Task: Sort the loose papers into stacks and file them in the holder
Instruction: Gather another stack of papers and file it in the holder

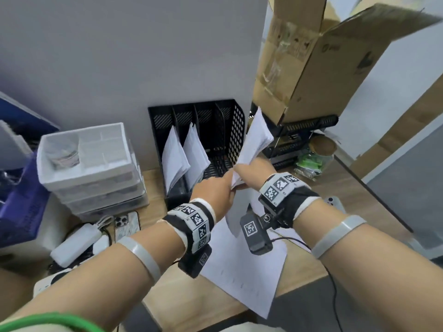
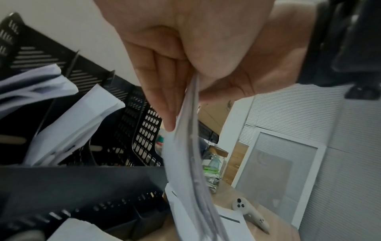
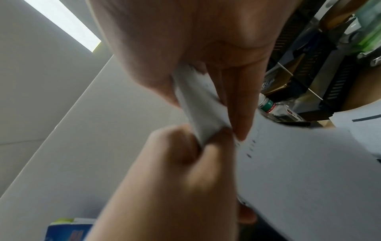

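A black mesh file holder (image 1: 236,130) stands against the wall, with white paper stacks (image 1: 176,159) leaning in two of its middle slots. Both my hands hold one stack of white papers (image 1: 256,137) upright in the air, just in front of the holder's right side. My left hand (image 1: 231,185) pinches the stack's lower edge, and my right hand (image 1: 239,170) grips the same end from the right. In the left wrist view my left hand (image 2: 185,112) squeezes the sheets (image 2: 185,154) between thumb and fingers. My right hand (image 3: 206,117) clamps the stack's edge (image 3: 198,104) likewise.
Loose sheets (image 1: 244,271) lie on the wooden desk under my wrists. White drawers (image 1: 96,173) stand left of the holder, with phones and chargers (image 1: 79,243) in front. An open cardboard box (image 1: 311,56) sits on a black rack at the right; a white controller (image 2: 249,213) lies nearby.
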Demonstrator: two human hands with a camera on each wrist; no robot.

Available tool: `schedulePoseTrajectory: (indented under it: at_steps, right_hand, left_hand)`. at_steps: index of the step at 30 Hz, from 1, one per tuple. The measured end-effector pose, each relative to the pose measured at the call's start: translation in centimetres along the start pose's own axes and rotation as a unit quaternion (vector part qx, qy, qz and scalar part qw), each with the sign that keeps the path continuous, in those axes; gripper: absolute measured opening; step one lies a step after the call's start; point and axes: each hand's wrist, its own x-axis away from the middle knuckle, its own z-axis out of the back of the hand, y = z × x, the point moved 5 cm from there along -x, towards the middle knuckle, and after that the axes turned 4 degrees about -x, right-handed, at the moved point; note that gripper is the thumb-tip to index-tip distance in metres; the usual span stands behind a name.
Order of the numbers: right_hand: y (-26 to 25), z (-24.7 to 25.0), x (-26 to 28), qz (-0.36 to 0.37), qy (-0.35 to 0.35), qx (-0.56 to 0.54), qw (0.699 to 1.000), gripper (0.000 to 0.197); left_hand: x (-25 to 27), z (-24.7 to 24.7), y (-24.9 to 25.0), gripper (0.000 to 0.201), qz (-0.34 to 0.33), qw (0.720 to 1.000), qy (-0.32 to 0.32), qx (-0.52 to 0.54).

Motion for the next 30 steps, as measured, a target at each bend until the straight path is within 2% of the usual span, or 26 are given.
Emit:
schedulePoseTrajectory:
  at_steps: [1,4,7,8,12,19,22,26,30]
  right_hand:
    - [-0.5,0.4,-0.1,0.004,0.012,0.004,1.0,0.035]
    - [-1.6,1.7,-0.1,0.015,0.034,-0.034,0.999,0.033]
    - [-2.6,2.5,0.2,0.012,0.026,-0.104,0.994,0.032]
    - [-2.9,2.7,0.2,0.008,0.017,-0.121,0.992,0.033]
    - [-4.0,3.2,-0.4,0.002,-0.019,-0.156,0.988,0.034]
    - [-4.8,2.8,-4.3,-0.008,-0.057,-0.131,0.99,0.039]
    - [-5.1,2.5,-6.7,0.002,-0.088,-0.135,0.987,0.033]
    - [-6.0,2.4,-10.9,0.025,-0.094,-0.072,0.993,0.043]
    - [-6.1,1.8,-14.2,0.047,-0.074,-0.025,0.996,0.05]
  left_hand:
    - [0.2,0.1,-0.3,0.051,-0.006,0.999,0.006,0.034]
    - [0.7,-1.4,-1.1,0.084,0.006,0.981,-0.05,0.188]
    - [1.3,-3.3,-2.1,0.107,0.03,0.961,-0.1,0.254]
    - [1.4,-3.7,-2.3,0.109,0.042,0.957,-0.112,0.265]
    - [0.8,-4.4,-2.9,0.11,0.071,0.946,-0.078,0.306]
    - [-2.3,-5.8,-2.8,0.111,0.118,0.931,-0.067,0.338]
    - [-4.2,-6.3,-3.3,0.116,0.162,0.92,-0.049,0.353]
    - [-7.1,-7.0,-4.0,0.119,0.199,0.91,-0.032,0.362]
    - [-9.5,-7.5,-4.2,0.109,0.192,0.919,-0.004,0.345]
